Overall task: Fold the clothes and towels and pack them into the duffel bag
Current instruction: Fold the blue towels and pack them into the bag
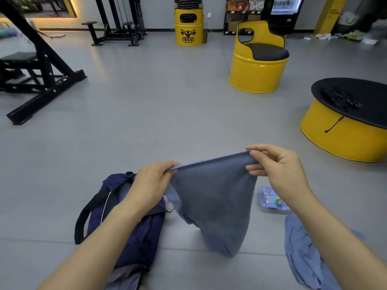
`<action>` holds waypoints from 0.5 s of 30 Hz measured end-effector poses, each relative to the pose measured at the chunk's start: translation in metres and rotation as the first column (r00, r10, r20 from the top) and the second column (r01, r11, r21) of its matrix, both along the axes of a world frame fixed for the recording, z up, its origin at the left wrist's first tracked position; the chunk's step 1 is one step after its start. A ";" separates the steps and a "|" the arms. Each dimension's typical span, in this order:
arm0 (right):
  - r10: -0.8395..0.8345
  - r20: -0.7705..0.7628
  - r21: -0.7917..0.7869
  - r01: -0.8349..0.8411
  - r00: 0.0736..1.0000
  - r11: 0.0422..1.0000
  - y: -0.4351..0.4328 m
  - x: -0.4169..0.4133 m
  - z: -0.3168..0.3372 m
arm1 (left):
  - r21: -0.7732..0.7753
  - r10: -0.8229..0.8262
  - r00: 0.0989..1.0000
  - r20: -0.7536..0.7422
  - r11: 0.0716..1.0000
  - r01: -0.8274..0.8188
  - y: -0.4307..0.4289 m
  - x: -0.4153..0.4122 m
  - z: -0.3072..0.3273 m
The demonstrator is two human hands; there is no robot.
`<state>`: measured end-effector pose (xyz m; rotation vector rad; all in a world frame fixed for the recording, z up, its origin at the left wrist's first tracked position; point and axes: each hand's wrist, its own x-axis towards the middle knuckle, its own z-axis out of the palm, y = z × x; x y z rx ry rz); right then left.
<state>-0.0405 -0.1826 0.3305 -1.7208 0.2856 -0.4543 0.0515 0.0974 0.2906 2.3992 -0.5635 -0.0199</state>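
Observation:
I hold a grey-blue towel (213,197) up by its top edge, and it hangs down to the floor. My left hand (152,183) pinches its left corner and my right hand (278,166) pinches its right corner. A navy duffel bag (138,233) with a black strap lies on the grey floor under my left forearm, its top open. A light blue garment (301,252) lies crumpled on the floor at the lower right, partly behind my right forearm.
A clear plastic bottle (270,197) lies on the floor by my right wrist. A low yellow drum table (343,135) stands at the right, a yellow drum chair (257,65) beyond it. Black gym equipment (37,80) stands at the left. A seated person (188,1) is far back.

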 end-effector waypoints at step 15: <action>-0.100 0.137 -0.132 0.118 0.985 0.984 -0.078 0.166 0.048 | -0.403 0.257 0.962 -0.095 0.874 -0.273 -0.051 0.183 0.056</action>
